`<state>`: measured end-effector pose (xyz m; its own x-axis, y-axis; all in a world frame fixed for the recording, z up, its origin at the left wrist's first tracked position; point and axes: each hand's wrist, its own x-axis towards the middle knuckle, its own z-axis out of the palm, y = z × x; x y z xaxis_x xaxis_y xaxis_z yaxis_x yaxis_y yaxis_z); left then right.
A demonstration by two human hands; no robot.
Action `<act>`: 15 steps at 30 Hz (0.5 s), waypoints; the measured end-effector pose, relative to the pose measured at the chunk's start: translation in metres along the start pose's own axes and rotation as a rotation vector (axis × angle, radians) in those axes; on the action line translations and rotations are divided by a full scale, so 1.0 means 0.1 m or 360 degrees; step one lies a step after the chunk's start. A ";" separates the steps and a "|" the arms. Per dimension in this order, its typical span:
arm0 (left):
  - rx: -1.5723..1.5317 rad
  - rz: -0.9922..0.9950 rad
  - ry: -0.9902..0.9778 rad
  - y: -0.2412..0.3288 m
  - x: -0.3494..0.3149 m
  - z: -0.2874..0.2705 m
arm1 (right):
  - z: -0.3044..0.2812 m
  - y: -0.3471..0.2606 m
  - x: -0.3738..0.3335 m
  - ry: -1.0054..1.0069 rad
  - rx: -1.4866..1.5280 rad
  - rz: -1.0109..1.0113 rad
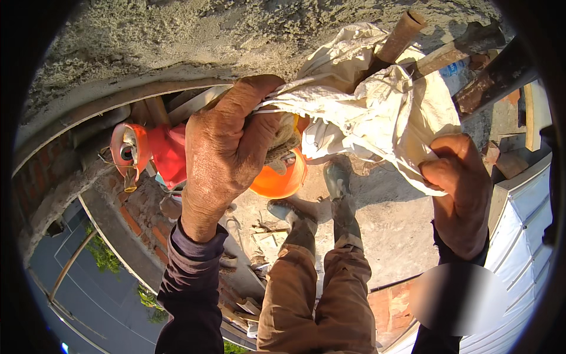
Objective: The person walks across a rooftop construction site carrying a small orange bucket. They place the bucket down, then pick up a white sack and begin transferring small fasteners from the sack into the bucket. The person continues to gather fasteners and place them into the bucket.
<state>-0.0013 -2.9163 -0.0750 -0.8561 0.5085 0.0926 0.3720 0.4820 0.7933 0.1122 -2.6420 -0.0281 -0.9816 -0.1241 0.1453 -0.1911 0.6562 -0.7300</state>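
Rough, sunlit concrete (pixel 177 35) runs across the top of the view, and below it a dusty floor (pixel 401 230) spreads around a pair of muddy boots (pixel 337 180). Between the two hands lies a pale woven sack (pixel 377 112), crumpled, with its long axis running from left to right and dipping toward the right. Neither hand is nearer to it — both are touching it, one at each end.

The left hand (pixel 221 141) is closed, thumb against curled fingers, on the narrow gathered edge at the sack's left end; the sack extends rightward from that grip. The right hand (pixel 463 183) is pinched shut on the lower right hem, so the sack lies to its left and above it. The right grip sits lower than the left one.

The sack's upper folds bunch around a rusty pipe (pixel 401 38) — whether they are caught on it, I cannot tell. Below the left grip, an orange container (pixel 277 183) shows partly, near a red cloth (pixel 168 153) farther left.
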 end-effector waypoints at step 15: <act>-0.0392 -0.0758 -0.0387 0.43 -0.21 0.66 | 0.41 -0.25 -0.48 -0.0550 -0.0492 0.0146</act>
<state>0.0564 -2.8592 -0.0827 -0.7908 0.4397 -0.4258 -0.1525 0.5322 0.8328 0.1642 -2.6834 -0.0441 -0.9484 -0.2614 -0.1794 -0.1447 0.8604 -0.4886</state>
